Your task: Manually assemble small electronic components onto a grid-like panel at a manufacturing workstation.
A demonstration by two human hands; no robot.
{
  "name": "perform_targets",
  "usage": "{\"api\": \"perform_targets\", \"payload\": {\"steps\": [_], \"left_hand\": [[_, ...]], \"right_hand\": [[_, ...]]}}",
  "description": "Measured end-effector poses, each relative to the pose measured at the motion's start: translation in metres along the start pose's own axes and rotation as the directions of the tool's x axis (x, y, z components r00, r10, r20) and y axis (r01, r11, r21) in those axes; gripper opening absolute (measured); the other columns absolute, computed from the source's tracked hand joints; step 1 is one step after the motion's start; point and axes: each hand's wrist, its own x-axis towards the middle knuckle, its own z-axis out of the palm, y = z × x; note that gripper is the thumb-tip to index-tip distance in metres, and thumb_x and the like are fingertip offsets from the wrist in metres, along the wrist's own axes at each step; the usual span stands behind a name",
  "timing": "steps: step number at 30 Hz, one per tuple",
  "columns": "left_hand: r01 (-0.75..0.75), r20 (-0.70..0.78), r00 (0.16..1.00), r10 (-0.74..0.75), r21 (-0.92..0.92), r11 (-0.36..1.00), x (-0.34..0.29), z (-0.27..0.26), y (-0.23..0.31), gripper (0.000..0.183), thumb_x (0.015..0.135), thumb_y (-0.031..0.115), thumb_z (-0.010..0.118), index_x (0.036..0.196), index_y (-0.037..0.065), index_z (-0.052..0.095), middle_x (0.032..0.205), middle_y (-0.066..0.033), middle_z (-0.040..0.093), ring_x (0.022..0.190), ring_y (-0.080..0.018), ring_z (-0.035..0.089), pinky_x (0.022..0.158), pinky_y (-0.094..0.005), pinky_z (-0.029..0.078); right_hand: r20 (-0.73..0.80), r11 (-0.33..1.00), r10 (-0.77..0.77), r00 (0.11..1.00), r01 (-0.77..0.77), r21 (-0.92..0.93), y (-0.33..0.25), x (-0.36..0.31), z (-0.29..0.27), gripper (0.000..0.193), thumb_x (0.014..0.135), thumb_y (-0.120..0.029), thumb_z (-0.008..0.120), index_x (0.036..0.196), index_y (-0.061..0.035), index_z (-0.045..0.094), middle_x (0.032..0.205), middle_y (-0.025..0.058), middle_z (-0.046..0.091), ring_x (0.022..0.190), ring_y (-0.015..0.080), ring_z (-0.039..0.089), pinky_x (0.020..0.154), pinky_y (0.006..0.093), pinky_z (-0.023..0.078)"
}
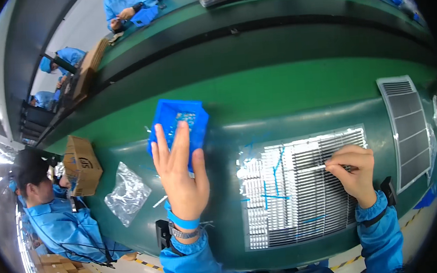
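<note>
Slatted sheet (316,203): it is lying flat on the smooth green bench (286,87), its clear, glossy margins framing rows of thin dark slats with bright gaps; I'm reading the clock from its middle.
Blue slivers (275,177): these narrow strips are lying loosely across the slats, mostly toward nine o'clock.
Right hand (355,171): at three o'clock it is pinching the end of a narrow pale strip (309,170) between thumb and forefinger, the other fingers sitting curled.
Blue bin (203,121): smooth, open-topped plastic, it is sitting at ten o'clock and holding a scatter of tiny parts (187,119), too small to make out.
Left hand (183,184): at nine o'clock it is reaching over the bin's near side, fingers spread and nearly straight; whether the fingertips are touching the parts, I can't tell.
Plastic bag (127,194): crinkled and transparent, it is lying farther out at nine.
Carton (83,170): brown cardboard, it is standing beyond, between nine and ten.
Framed panel (408,126): grey and slatted, it is lying between two and three.
</note>
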Motion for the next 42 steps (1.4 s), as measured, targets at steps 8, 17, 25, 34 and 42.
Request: {"api": "perform_targets", "payload": {"steps": [8, 17, 25, 34, 42], "left_hand": [[-0.266, 0.172, 0.909, 0.380, -0.464, 0.845, -0.017, 0.032, 0.043, 0.030, 0.082, 0.004, 0.074, 0.112, 0.002, 0.074, 0.125, -0.0164, 0.070, 0.132, -0.0384, 0.058, 0.110, -0.0510, 0.046], [-0.235, 0.157, 0.906, 0.394, -0.588, 0.774, -0.032, 0.045, 0.049, 0.018, 0.074, 0.002, 0.079, 0.091, 0.003, 0.072, 0.101, -0.0115, 0.070, 0.110, -0.0352, 0.067, 0.090, -0.0460, 0.055], [-0.437, -0.054, 0.839, 0.541, -0.659, 0.612, -0.038, -0.005, 0.064, 0.029, 0.055, -0.003, 0.082, 0.058, 0.006, 0.055, 0.056, -0.0023, 0.044, 0.049, -0.0218, 0.040, 0.056, -0.0337, 0.036], [-0.751, -0.121, 0.560, 0.820, -0.492, 0.441, -0.068, -0.049, 0.112, 0.037, 0.085, 0.040, 0.075, 0.113, 0.020, 0.062, 0.081, 0.0040, 0.064, 0.077, -0.0108, 0.062, 0.075, -0.0344, 0.055], [-0.651, -0.001, 0.511, 0.860, -0.653, 0.386, -0.098, -0.060, 0.141, 0.030, 0.078, 0.029, 0.077, 0.100, 0.015, 0.062, 0.075, 0.0016, 0.062, 0.070, -0.0134, 0.060, 0.069, -0.0338, 0.050]], "right_hand": [[0.057, 0.991, 0.134, 0.989, -0.132, -0.035, 0.007, 0.005, 0.006, 0.012, 0.076, -0.001, 0.083, 0.088, -0.0024, 0.080, 0.083, 0.0102, 0.075, 0.069, 0.0150, 0.068, 0.061, 0.0251, 0.052], [0.096, 0.974, 0.208, 0.973, -0.215, 0.070, 0.009, 0.001, 0.009, 0.011, 0.079, -0.001, 0.082, 0.090, -0.0006, 0.079, 0.082, 0.0084, 0.073, 0.067, 0.0102, 0.062, 0.059, 0.0227, 0.048], [0.095, 0.981, 0.181, 0.979, -0.187, 0.057, 0.016, 0.003, 0.002, 0.011, 0.084, -0.005, 0.080, 0.093, 0.0010, 0.078, 0.087, 0.0082, 0.073, 0.071, 0.0093, 0.061, 0.061, 0.0216, 0.047], [0.117, 0.966, 0.060, 0.991, -0.087, 0.242, 0.028, 0.009, 0.010, 0.012, 0.089, -0.004, 0.077, 0.099, 0.0035, 0.076, 0.096, 0.0109, 0.076, 0.085, 0.0128, 0.071, 0.075, 0.0227, 0.058], [0.199, 0.903, 0.193, 0.961, -0.253, 0.346, 0.026, 0.005, 0.021, 0.010, 0.091, 0.000, 0.075, 0.099, 0.0055, 0.077, 0.091, 0.0163, 0.077, 0.078, 0.0158, 0.072, 0.072, 0.0242, 0.060]]}}
